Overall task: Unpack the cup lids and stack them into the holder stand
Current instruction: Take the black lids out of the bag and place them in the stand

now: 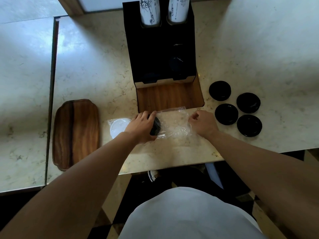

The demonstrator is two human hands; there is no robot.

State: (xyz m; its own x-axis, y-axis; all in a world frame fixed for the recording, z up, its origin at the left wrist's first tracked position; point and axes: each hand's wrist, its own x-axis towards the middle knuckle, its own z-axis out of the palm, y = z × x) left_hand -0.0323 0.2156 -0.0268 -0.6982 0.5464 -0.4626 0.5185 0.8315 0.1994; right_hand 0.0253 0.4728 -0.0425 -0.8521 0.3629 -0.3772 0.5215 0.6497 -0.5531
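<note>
A clear plastic bag (176,125) lies on the marble counter in front of the black holder stand (160,54). My left hand (143,125) grips a stack of black lids (156,126) through the bag's left end. My right hand (202,123) pinches the bag's right end. Several black lids (220,90) lie loose on the counter to the right of the stand. A white lid pack (119,127) sits in plastic just left of my left hand. The stand's front slots look dark, with lids faintly visible inside.
Two stacks of white printed cups (150,11) stand in the back of the holder. A wooden tray (76,133) lies at the left. The stand's wooden base (169,97) juts toward me. The counter edge (172,165) runs close to my body.
</note>
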